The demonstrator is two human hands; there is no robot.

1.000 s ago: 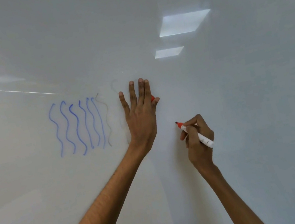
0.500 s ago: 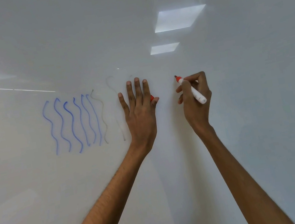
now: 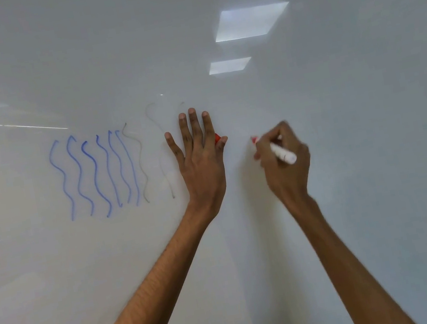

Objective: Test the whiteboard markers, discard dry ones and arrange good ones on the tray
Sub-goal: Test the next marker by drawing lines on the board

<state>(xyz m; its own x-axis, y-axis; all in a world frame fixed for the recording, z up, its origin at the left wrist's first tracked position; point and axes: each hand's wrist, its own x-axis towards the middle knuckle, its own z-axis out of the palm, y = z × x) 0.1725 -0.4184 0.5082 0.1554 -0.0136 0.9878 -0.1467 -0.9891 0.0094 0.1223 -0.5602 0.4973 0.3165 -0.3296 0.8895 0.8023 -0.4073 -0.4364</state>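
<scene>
Two hands up on the whiteboard, red marker at work

Both arms reach up to the whiteboard [image 3: 340, 111]. Right hand [image 3: 285, 162] is curled tight around a white-barrelled marker [image 3: 280, 151], thumb and fingers pinching it near the front, red tip pointing up and left at the board, blurred, so contact with the surface is hard to call. No red line shows beside it. Left hand [image 3: 200, 161] lies flat against the board, fingers stretched upward, and a red cap [image 3: 217, 138] peeks out between the thumb and the forefinger, pinned there. Off to the left, six wavy blue lines [image 3: 94, 174] stand side by side, then fainter grey squiggles [image 3: 141, 163] between them and the flat hand. Ceiling light reflections [image 3: 250, 21] glare high on the board.
</scene>
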